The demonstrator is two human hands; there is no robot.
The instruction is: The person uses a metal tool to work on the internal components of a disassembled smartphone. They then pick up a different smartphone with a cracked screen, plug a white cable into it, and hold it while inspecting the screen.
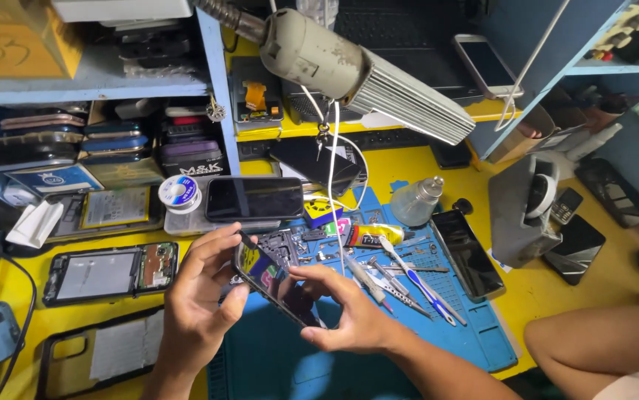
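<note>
Smartphone [275,285], lit and tilted at lower centre of the frame above the blue mat [475,333], sits pinched by its edges between our left hand [201,304] and right hand [349,311], and we judge it light, stiff, slippery-glassed and fragile, best gripped along its sides.

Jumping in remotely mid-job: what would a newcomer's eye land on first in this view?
First, the lit phone held over the blue work mat at centre, the left hand and right hand gripping it from either side. Above hangs a grey desk lamp. An opened phone lies on the yellow bench at left, tweezers to the right.
</note>
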